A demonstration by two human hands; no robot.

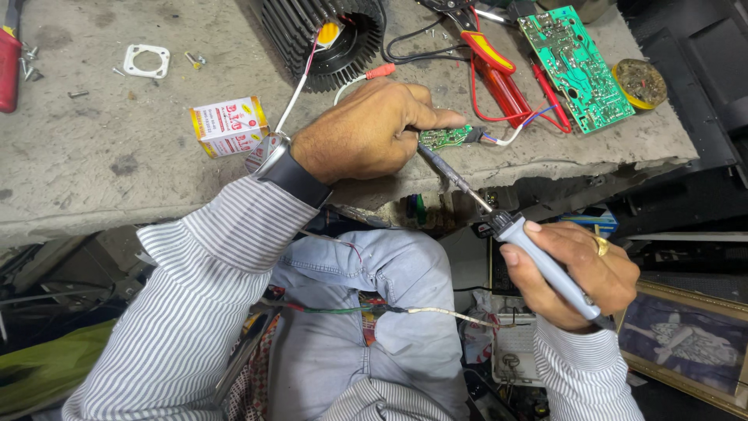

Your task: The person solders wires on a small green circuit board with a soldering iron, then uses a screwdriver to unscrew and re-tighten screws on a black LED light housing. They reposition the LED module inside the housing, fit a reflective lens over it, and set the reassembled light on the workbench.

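Fingers [436,118] over small board [449,137] — half-hidden

Electronics repair workshop: circuit board [575,65], soldering iron [538,261]

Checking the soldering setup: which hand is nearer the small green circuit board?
Left. The left hand pins the small green circuit board with its fingertips; the right hand grips the soldering iron below the bench edge.
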